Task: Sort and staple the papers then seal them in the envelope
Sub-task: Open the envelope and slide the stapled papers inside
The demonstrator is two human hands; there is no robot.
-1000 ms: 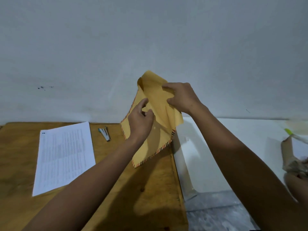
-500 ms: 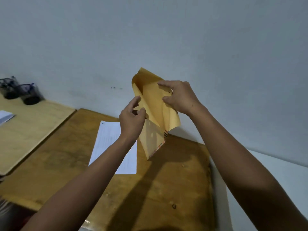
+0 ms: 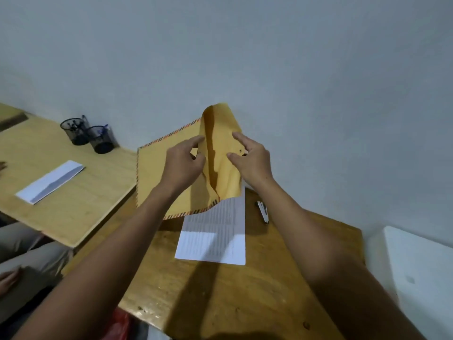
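From the head view, I hold the envelope (image 3: 169,177) up in the air above the desk (image 3: 220,290), clear of the papers (image 3: 215,236), so that both hands can work its mouth. My left hand (image 3: 182,165) pinches the near panel, thumb and fingers (image 3: 196,141) curled onto the edge. My right hand (image 3: 250,158) grips the flap side, its fingers bent round the paper near the small eyelet, pulling it away from the left. That spread is, I judge, meant to open a pocket wide enough for the sheets. The papers lie flat on the desk just below the envelope, its lower corner overlapping their top edge in this view. The stapler (image 3: 263,212) lies beside them on the right, near at hand. Whether the sheets are already stapled I cannot tell. On the neighbouring desk (image 3: 73,204) stand two pen cups (image 3: 88,134) and a folded sheet (image 3: 51,181).
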